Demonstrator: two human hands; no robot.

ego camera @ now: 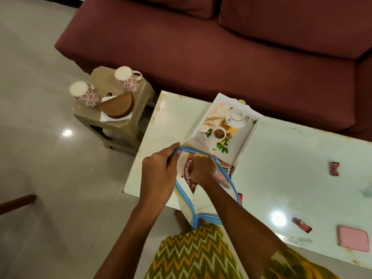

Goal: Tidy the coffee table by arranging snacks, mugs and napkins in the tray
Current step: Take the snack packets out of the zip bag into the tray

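**Packet in bag, tray just beyond**

Left hand [159, 170] — fingers pinched shut on rim of bag [184, 198], mouth held open. Right hand [202, 168] — inside bag, fingers curled round red packet [188, 174]; firmness of grip hidden. Packet long axis toward tray [248, 137], lying ahead and right of fingers on desk [291, 162]. Right hand nearer. Tray floor bare. Mugs [84, 93] well apart, on stool [141, 93].

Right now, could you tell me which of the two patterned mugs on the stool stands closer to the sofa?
The mug at the stool's far corner; the other mug stands nearer the floor-side edge.
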